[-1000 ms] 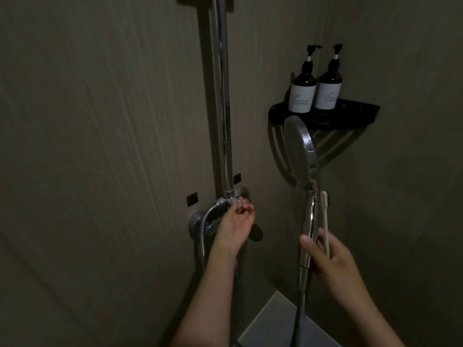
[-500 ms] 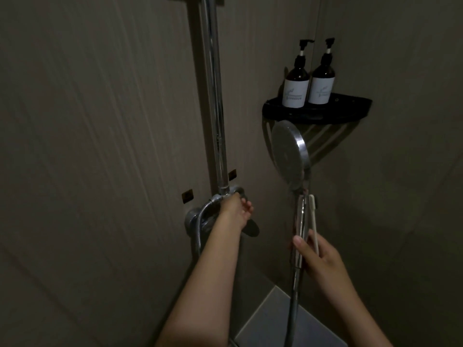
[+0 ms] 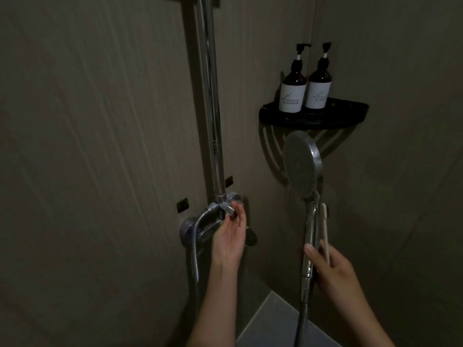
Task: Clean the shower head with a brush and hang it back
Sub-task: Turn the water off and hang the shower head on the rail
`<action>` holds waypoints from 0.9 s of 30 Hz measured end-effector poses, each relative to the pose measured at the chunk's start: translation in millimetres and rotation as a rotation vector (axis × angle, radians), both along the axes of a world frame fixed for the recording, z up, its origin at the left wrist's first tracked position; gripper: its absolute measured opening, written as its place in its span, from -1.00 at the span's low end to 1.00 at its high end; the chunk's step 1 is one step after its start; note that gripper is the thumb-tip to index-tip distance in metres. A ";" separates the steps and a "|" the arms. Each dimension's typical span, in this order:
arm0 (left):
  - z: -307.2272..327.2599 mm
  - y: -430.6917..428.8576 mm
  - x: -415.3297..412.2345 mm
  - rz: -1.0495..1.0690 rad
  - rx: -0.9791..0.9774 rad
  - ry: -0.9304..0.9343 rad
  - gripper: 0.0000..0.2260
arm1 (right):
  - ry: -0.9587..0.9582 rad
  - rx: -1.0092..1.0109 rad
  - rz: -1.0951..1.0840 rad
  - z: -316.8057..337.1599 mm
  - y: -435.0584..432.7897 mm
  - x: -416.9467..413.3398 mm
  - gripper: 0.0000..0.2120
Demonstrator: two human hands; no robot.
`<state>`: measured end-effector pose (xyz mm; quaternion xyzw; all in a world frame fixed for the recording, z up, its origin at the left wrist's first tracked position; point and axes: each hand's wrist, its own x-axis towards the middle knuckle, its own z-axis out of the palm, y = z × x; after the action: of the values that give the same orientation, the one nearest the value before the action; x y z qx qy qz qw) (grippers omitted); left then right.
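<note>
A chrome shower head stands upright, its round face turned left, below the black corner shelf. My right hand grips its handle together with a thin white brush that lies along the handle. My left hand is palm up at the chrome valve on the wall, with its fingertips pinching the small knob at the foot of the riser pipe. The hose hangs down from the handle.
A vertical chrome riser pipe runs up the wall. A second hose loops down from the valve. Two dark pump bottles stand on the black corner shelf. Grey floor shows at the bottom.
My left hand has turned palm up at the knob. The shower head and my right hand stay at about the same place while the view shifts slightly.
</note>
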<state>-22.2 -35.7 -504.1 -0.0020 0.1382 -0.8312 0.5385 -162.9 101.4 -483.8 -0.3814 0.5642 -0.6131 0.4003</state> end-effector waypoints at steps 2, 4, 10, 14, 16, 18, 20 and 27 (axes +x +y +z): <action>1.7 -0.8 1.8 -0.011 0.007 -0.035 -0.57 | 0.013 -0.015 -0.011 -0.4 -1.1 -1.6 -0.86; 4.8 -0.2 4.2 -0.032 0.018 -0.070 -0.58 | 0.044 -0.019 -0.021 -1.5 -2.2 -2.9 -0.83; 15.5 -2.3 12.1 -0.078 0.009 -0.317 -0.64 | 0.073 -0.047 -0.015 -1.1 -5.2 -2.7 -0.86; 22.2 -9.9 14.1 -0.090 0.001 -0.538 -0.65 | 0.065 -0.034 0.001 -3.2 -7.7 0.1 -0.81; 25.8 -15.8 14.6 -0.114 -0.003 -0.639 -0.64 | 0.076 -0.034 -0.001 -4.0 -8.2 2.4 -0.80; 31.4 -19.8 14.8 -0.139 -0.004 -0.762 -0.64 | 0.076 -0.036 0.005 -5.1 -7.8 4.1 -0.84; 36.4 -21.8 13.5 -0.146 -0.016 -0.886 -0.66 | 0.043 -0.036 0.021 -4.3 -6.6 6.4 -0.87; 39.6 -19.3 8.7 -0.125 -0.050 -1.053 -0.72 | 0.053 -0.016 -0.009 -9.8 -3.4 5.1 -0.76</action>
<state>-13.5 -55.0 -464.5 0.4108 -0.1710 -0.7533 0.4843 -157.8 98.1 -493.6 -0.3980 0.5715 -0.6091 0.3794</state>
